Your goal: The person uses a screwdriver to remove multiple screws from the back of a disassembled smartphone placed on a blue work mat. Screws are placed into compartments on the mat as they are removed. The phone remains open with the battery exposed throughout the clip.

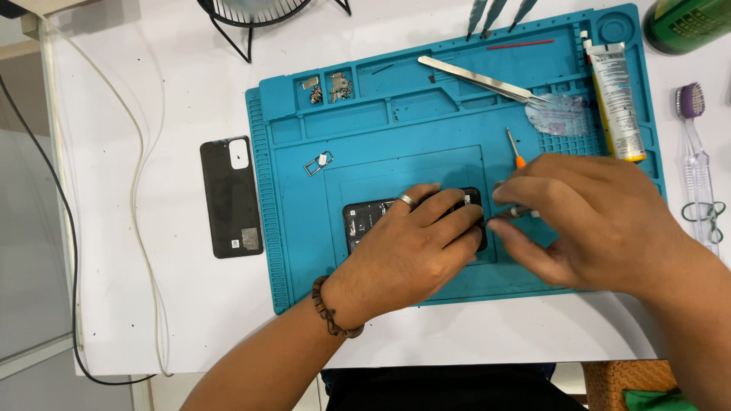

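Observation:
A black opened phone (365,219) lies on a teal work mat (304,259). My left hand (411,247), with a ring and a bead bracelet, presses flat on the phone and covers most of it. My right hand (586,221) sits just right of the phone, fingers pinched on a small silvery tool (521,212) whose tip reaches the phone's right edge. What the tip touches is hidden by my fingers.
Beside the mat's left edge lies the phone's black back cover (231,198). On the mat are tweezers (480,78), an orange-handled screwdriver (515,148), a glue tube (618,103), a SIM tray (318,163) and small screws (327,90). A brush (694,137) lies at far right.

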